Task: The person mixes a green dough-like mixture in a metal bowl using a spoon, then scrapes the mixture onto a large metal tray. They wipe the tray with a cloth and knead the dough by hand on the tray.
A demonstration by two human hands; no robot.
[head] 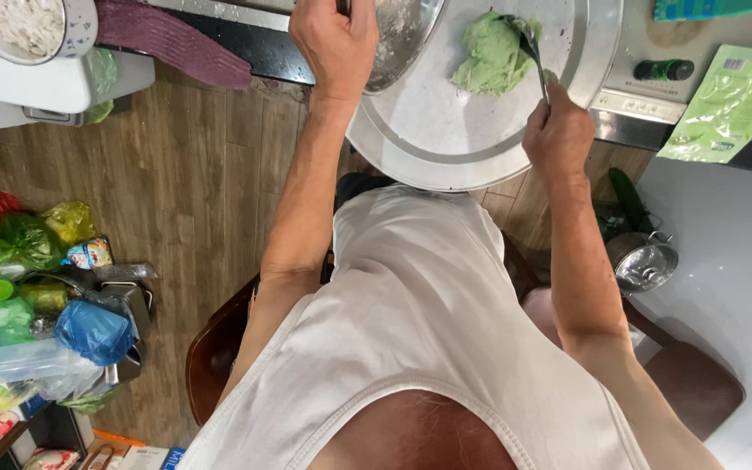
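A large round metal tray (446, 144) rests at the counter edge in front of me. A lump of pale green dough (491, 57) lies on its far part. My right hand (557, 135) grips the handle of a metal spoon (534, 54) whose tip is pressed into the dough. My left hand (334, 43) holds the rim of a smaller metal bowl (402, 35), dusted with flour and tilted over the tray's left side.
A green plastic packet (726, 103) and a small dark bottle (663, 69) lie on the counter at right. A white bowl of pale crumbly food (28, 26) sits top left. Coloured plastic bags (36, 287) pile on the wooden floor at left. A steel pot (643, 261) stands low right.
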